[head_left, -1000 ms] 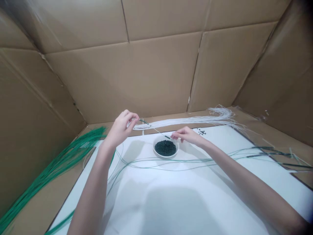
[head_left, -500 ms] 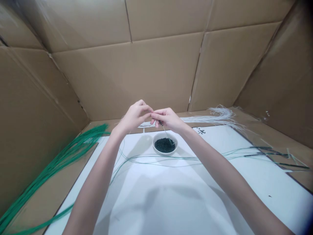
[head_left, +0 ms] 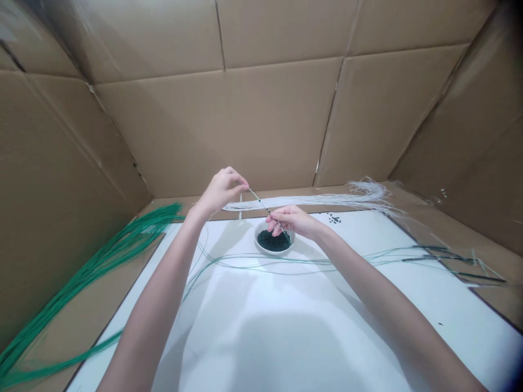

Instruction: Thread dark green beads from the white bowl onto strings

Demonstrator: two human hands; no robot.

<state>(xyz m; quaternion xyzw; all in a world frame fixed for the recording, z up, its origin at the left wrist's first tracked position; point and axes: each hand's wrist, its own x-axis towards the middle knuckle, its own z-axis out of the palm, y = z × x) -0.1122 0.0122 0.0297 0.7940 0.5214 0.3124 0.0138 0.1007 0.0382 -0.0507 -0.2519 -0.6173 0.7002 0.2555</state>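
My left hand (head_left: pixel 224 189) pinches one end of a thin green string (head_left: pixel 254 194) between thumb and fingertips. The string slants down to the right, with a few small dark beads (head_left: pixel 268 210) on it. Lower down, my right hand (head_left: pixel 293 220) has thumb and forefinger closed on the same beaded string, its other fingers curled beneath. Just below that hand stands a white bowl (head_left: pixel 259 246) of small dark beads (head_left: pixel 273 240). The string's lower end runs down to the bowl; exactly where it ends is hard to make out.
Green strings (head_left: pixel 102 272) lie bundled at left, and white strings (head_left: pixel 302 201) behind the bowl. Loose beads (head_left: pixel 334 219) are scattered at back right. Thin green strands with beaded ends (head_left: pixel 478 276) cross the white board (head_left: pixel 265 326). Cardboard walls (head_left: pixel 229 120) surround everything.
My hands, which were together, have moved apart. The right hand slid down and right along the string toward the bowl, leaving a taut stretch with beads between them.
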